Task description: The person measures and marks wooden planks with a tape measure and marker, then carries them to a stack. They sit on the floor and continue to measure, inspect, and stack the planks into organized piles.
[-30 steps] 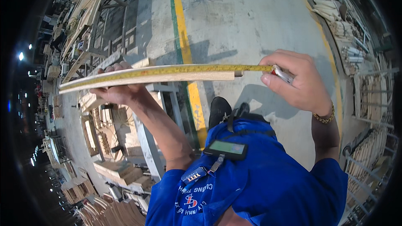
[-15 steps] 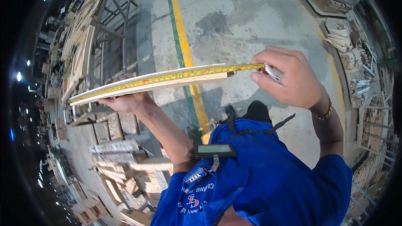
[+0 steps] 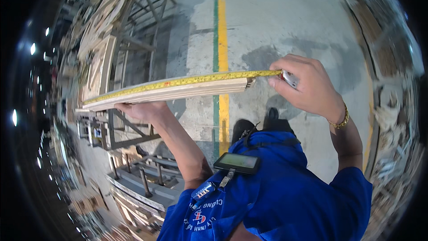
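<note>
My left hand (image 3: 143,110) is closed round a stack of long pale wooden strips (image 3: 200,90) from below, near its far left part. A yellow tape measure blade (image 3: 196,80) lies stretched along the top of the strips, from their left end past their right end. In my right hand (image 3: 310,85) is the tape measure case (image 3: 290,79), silver with a bit of red, gripped between thumb and fingers just beyond the strips' right end. The fingers of my left hand are partly hidden behind the wood.
On the left stands a metal-framed rack (image 3: 117,58) stacked with boards. Below it is a grey metal frame with upright posts (image 3: 145,183). A yellow floor line (image 3: 223,27) with a green edge runs ahead of me. Bundled wood (image 3: 397,138) lines the right side.
My view has turned and shifted, so the floor line stands further right and straighter. The strips have tilted, showing more of their layered side. Both hands keep their holds.
</note>
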### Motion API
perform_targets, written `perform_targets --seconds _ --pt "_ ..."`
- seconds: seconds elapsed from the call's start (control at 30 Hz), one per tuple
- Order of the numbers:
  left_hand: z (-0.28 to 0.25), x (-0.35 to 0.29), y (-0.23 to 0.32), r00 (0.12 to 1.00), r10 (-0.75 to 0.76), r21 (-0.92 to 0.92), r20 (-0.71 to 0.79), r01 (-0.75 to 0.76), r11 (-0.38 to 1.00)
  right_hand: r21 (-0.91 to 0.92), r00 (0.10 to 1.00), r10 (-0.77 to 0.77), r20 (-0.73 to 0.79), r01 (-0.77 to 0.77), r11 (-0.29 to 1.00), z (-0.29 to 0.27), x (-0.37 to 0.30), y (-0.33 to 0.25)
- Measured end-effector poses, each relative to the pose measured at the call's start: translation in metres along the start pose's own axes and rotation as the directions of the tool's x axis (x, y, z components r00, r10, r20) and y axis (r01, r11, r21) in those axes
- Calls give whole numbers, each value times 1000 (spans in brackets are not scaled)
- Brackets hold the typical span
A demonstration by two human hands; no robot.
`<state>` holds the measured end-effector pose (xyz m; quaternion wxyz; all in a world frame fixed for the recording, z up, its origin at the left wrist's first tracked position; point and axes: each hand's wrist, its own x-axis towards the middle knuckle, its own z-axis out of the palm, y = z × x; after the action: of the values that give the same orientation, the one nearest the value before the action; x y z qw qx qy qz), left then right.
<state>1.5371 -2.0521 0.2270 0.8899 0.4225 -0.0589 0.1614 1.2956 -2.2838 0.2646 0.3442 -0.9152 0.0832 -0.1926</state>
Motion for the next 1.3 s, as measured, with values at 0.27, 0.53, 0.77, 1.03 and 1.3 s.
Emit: perform_targets --seconds 0.27,0.53,0.77,1.03,1.3 --pt "23 153 -121 957 83 10 -277 -84 996 81 975 -164 153 153 985 61 256 94" --pt "85 358 -236 961 65 -63 -267 -85 994 59 973 -127 194 117 991 118 500 137" --pt "124 510 -331 940 173 74 -295 -157 985 79 955 -176 237 161 984 175 691 194" --pt "139 669 -406 868 312 88 -386 -302 949 220 854 -372 363 309 925 244 943 223" --pt "149 798 -451 730 391 151 -561 -374 915 281 716 -524 461 443 852 333 1132 219"
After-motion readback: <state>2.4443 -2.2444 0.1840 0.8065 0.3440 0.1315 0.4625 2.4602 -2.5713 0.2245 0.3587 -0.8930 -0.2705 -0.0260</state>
